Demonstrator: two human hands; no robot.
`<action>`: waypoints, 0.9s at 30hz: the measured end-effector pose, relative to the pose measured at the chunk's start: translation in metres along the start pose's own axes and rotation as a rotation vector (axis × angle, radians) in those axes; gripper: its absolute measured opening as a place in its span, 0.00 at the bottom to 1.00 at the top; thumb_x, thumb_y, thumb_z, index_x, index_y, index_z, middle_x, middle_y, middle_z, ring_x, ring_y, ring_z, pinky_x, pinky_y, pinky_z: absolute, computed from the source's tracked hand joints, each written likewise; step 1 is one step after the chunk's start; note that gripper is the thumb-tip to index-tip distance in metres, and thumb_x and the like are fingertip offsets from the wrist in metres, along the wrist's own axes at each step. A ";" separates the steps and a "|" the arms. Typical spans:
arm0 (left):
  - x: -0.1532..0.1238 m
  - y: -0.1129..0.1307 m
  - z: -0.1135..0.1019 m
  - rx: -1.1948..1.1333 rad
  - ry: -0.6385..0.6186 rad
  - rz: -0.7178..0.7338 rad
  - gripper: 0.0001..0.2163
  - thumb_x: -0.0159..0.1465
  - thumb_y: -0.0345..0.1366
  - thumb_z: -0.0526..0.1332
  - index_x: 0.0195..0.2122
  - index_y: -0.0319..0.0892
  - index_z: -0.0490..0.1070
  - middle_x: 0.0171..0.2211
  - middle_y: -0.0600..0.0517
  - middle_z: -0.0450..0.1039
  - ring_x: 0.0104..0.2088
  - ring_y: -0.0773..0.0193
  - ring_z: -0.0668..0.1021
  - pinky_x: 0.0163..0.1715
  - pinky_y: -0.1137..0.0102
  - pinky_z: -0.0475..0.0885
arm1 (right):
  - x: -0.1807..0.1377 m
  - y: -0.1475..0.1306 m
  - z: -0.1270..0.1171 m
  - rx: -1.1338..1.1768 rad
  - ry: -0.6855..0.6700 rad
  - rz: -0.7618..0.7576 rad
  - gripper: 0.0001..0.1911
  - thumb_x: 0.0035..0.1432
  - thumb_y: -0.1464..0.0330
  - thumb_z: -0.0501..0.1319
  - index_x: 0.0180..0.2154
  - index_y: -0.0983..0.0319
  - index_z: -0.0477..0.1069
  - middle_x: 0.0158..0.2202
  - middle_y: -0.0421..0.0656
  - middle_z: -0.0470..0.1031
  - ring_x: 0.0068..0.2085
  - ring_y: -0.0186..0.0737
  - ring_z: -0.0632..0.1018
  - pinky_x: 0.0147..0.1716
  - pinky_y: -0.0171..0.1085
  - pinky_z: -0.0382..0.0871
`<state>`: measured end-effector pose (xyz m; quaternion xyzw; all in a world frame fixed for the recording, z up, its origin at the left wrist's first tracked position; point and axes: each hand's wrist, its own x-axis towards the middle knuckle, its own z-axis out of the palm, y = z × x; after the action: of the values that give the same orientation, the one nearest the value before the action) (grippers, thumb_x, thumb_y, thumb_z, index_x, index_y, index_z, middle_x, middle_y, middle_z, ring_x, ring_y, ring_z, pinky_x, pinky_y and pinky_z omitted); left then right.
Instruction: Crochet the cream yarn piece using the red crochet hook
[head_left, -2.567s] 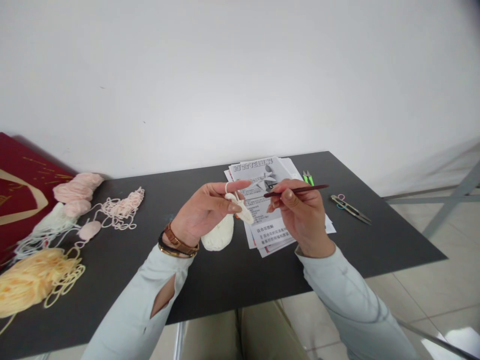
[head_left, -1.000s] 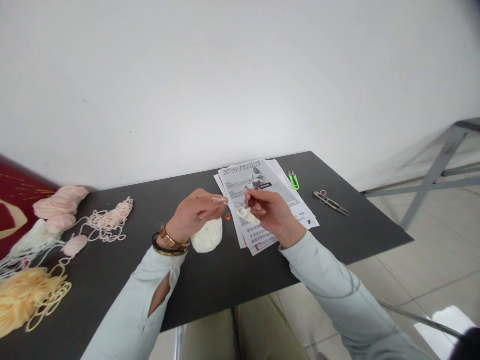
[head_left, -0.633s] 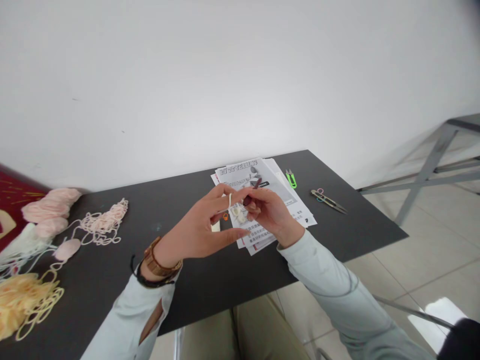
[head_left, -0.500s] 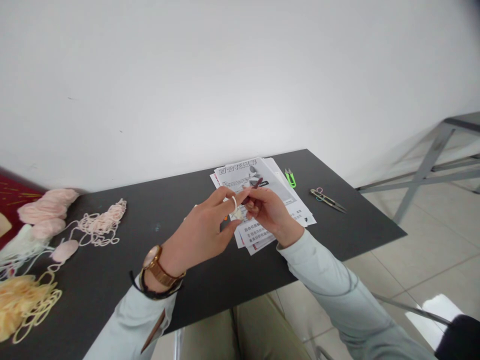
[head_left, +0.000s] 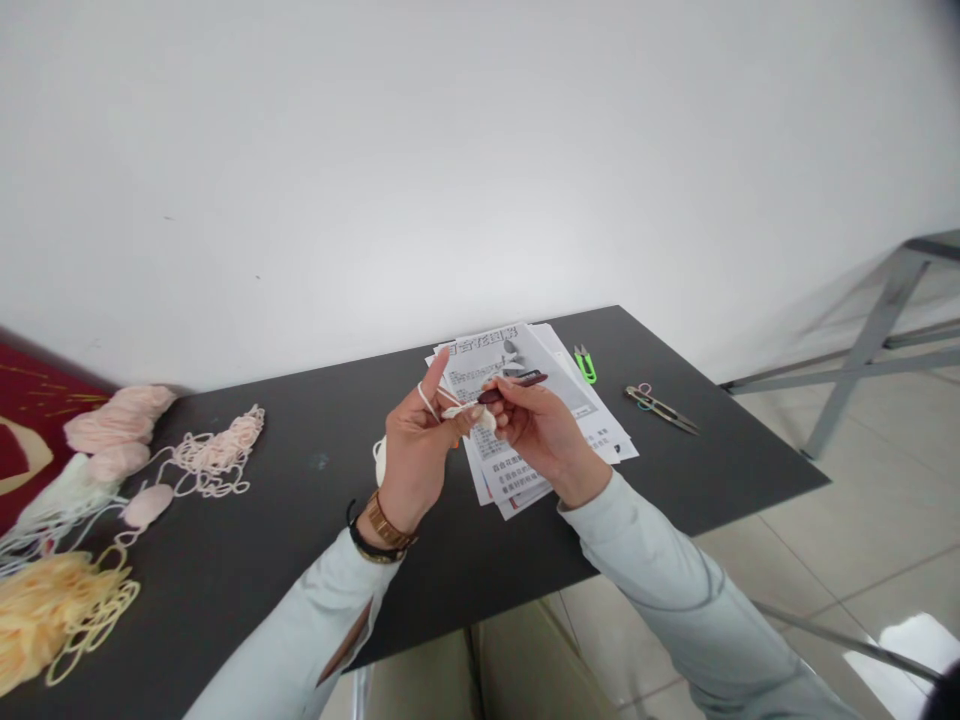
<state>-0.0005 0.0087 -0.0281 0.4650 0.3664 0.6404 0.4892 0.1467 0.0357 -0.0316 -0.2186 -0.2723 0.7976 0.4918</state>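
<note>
My left hand (head_left: pixel 416 455) has its index finger raised, with white yarn (head_left: pixel 426 400) looped around it. Its thumb and other fingers pinch a small white crocheted piece (head_left: pixel 486 420). A crochet hook with a dark red handle (head_left: pixel 534 380) is in my right hand (head_left: pixel 544 430), gripped between thumb and fingers. The hook's tip points left into the yarn at the piece; exactly how it catches is too small to make out. Part of a white yarn bundle (head_left: pixel 379 462) shows behind my left hand. Both hands are above printed sheets (head_left: pixel 514 490).
Green thread snips (head_left: pixel 585 366) and metal scissors (head_left: pixel 661 408) lie right of the sheets on the black table (head_left: pixel 300 560). Pink yarn (head_left: pixel 120 422), a loose pale pink tangle (head_left: pixel 221 450) and yellow yarn (head_left: pixel 52 620) are at the left. A white wall stands behind.
My left hand has turned upward and its index finger has lifted, drawing the yarn out. The two hands have moved slightly apart, and the crocheted piece shows more clearly. The view has shifted a little.
</note>
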 end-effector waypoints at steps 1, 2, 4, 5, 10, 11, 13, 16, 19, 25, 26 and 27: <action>-0.001 -0.001 0.002 -0.069 0.032 -0.008 0.33 0.52 0.29 0.72 0.59 0.54 0.68 0.22 0.61 0.65 0.21 0.75 0.65 0.22 0.78 0.63 | 0.000 0.001 0.000 0.002 -0.002 -0.014 0.11 0.48 0.65 0.71 0.32 0.66 0.78 0.21 0.37 0.77 0.19 0.25 0.75 0.18 0.22 0.71; -0.002 -0.001 0.005 -0.109 0.064 0.000 0.33 0.51 0.28 0.72 0.58 0.54 0.68 0.21 0.62 0.65 0.21 0.75 0.64 0.21 0.79 0.62 | -0.001 0.001 0.001 0.001 0.003 -0.034 0.12 0.48 0.65 0.72 0.33 0.66 0.79 0.21 0.37 0.77 0.20 0.25 0.75 0.18 0.22 0.72; -0.004 -0.002 0.008 -0.125 0.123 0.053 0.34 0.50 0.27 0.72 0.58 0.54 0.69 0.21 0.62 0.67 0.21 0.76 0.66 0.22 0.79 0.64 | -0.002 0.003 0.004 -0.001 0.023 -0.076 0.12 0.47 0.65 0.73 0.33 0.66 0.79 0.22 0.38 0.78 0.20 0.26 0.76 0.20 0.22 0.73; -0.004 -0.002 0.008 -0.110 0.152 0.086 0.34 0.50 0.27 0.72 0.58 0.53 0.69 0.22 0.61 0.68 0.22 0.76 0.67 0.23 0.79 0.65 | -0.003 0.004 0.006 0.000 0.035 -0.094 0.13 0.46 0.64 0.73 0.33 0.65 0.79 0.22 0.38 0.79 0.21 0.26 0.76 0.21 0.23 0.74; -0.004 -0.005 0.009 -0.002 0.205 0.163 0.34 0.50 0.27 0.73 0.58 0.53 0.69 0.22 0.61 0.69 0.22 0.76 0.67 0.23 0.81 0.65 | -0.006 0.010 0.012 -0.095 0.078 -0.229 0.12 0.48 0.63 0.72 0.34 0.63 0.80 0.24 0.39 0.80 0.23 0.28 0.78 0.24 0.26 0.77; -0.004 -0.005 0.008 0.000 0.199 0.156 0.34 0.50 0.28 0.73 0.59 0.53 0.68 0.22 0.61 0.69 0.21 0.76 0.67 0.23 0.81 0.65 | -0.007 0.011 0.012 -0.135 0.088 -0.273 0.11 0.49 0.63 0.71 0.34 0.62 0.80 0.24 0.39 0.80 0.24 0.29 0.78 0.24 0.26 0.76; -0.004 -0.003 0.008 -0.027 0.183 0.119 0.36 0.51 0.28 0.73 0.61 0.52 0.65 0.22 0.61 0.69 0.21 0.76 0.66 0.22 0.80 0.64 | -0.008 0.012 0.012 -0.228 0.109 -0.362 0.09 0.51 0.63 0.70 0.35 0.60 0.80 0.25 0.39 0.80 0.24 0.30 0.78 0.24 0.28 0.76; -0.003 0.002 0.008 -0.097 0.125 0.028 0.40 0.52 0.29 0.72 0.65 0.52 0.58 0.21 0.62 0.66 0.20 0.75 0.65 0.21 0.80 0.63 | -0.009 0.013 0.011 -0.397 0.130 -0.495 0.07 0.54 0.64 0.68 0.36 0.58 0.80 0.26 0.39 0.80 0.24 0.30 0.77 0.24 0.30 0.75; -0.003 0.007 0.007 -0.124 0.056 -0.060 0.42 0.55 0.29 0.70 0.68 0.53 0.50 0.20 0.63 0.63 0.20 0.75 0.64 0.20 0.79 0.61 | -0.012 0.013 0.011 -0.619 0.125 -0.682 0.05 0.56 0.67 0.66 0.36 0.57 0.80 0.30 0.40 0.79 0.26 0.31 0.76 0.25 0.32 0.74; 0.000 0.014 0.006 -0.206 0.020 -0.199 0.47 0.53 0.26 0.70 0.69 0.52 0.45 0.21 0.63 0.65 0.20 0.75 0.66 0.22 0.78 0.62 | -0.019 0.015 0.004 -1.274 -0.062 -1.158 0.18 0.60 0.76 0.58 0.48 0.55 0.75 0.36 0.45 0.79 0.37 0.40 0.78 0.36 0.40 0.74; 0.001 0.014 0.006 -0.221 0.039 -0.204 0.48 0.52 0.25 0.70 0.69 0.50 0.45 0.21 0.63 0.66 0.20 0.75 0.66 0.22 0.78 0.62 | -0.020 0.015 0.001 -1.390 -0.113 -1.199 0.20 0.60 0.77 0.57 0.52 0.56 0.73 0.38 0.46 0.78 0.38 0.41 0.77 0.37 0.41 0.74; 0.003 0.016 0.005 -0.235 0.053 -0.211 0.48 0.51 0.24 0.70 0.69 0.49 0.46 0.21 0.63 0.66 0.20 0.75 0.67 0.23 0.78 0.63 | -0.021 0.014 -0.001 -1.481 -0.146 -1.237 0.22 0.60 0.77 0.56 0.54 0.57 0.71 0.38 0.47 0.78 0.39 0.42 0.77 0.37 0.42 0.74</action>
<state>-0.0003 0.0075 -0.0115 0.3465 0.3488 0.6359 0.5949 0.1469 0.0118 -0.0401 -0.2411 -0.8028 0.0358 0.5441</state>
